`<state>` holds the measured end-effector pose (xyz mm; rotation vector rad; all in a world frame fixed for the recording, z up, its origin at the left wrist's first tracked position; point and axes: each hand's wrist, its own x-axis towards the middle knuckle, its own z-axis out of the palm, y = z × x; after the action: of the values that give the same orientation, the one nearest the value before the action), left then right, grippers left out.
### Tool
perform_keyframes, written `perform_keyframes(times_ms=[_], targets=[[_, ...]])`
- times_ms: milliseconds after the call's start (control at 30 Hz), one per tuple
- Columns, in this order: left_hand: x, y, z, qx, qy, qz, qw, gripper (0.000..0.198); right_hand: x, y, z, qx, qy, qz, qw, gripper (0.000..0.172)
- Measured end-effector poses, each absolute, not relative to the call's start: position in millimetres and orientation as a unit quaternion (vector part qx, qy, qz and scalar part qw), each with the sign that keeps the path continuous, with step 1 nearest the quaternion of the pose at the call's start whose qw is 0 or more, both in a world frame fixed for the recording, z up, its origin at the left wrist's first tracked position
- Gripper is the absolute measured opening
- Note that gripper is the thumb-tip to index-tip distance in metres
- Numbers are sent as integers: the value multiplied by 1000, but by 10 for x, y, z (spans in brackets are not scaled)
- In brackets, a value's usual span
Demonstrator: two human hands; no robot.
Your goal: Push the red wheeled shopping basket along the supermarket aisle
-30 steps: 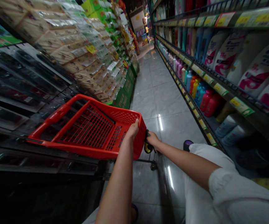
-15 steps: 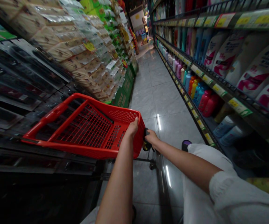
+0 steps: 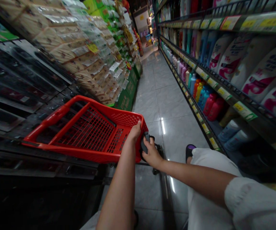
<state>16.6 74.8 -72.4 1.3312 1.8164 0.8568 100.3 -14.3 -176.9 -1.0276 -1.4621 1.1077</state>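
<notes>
Red gridded cart [image 3: 121, 125], wheeled, upright; dark grey grip [image 3: 144, 145] at cart's end.

The cart [image 3: 92, 156] is bright red, with a pattern of little holes. The held handle [image 3: 144, 145] looks dark grey, maybe black, but it's dim there. The floor [image 3: 149, 99] is grey with shiny white streaks. Small bottles [image 3: 204, 95] are orange, yellow, blue and pink.

Glossy grey tiled floor [image 3: 149, 99], bright reflections [image 3: 163, 126], dark shelving [image 3: 263, 127] at right, dim lighting
</notes>
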Motion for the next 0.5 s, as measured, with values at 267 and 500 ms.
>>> perform_keyframes(times_ms=[267,500], targets=[[50,506,-449,619,616,294,389,49,1188,672,-1636,-437,-553,446,552,80],[-18,353,-554,584,625,283,434,63,1036,358,-1982,-459,-588,458,484,77]])
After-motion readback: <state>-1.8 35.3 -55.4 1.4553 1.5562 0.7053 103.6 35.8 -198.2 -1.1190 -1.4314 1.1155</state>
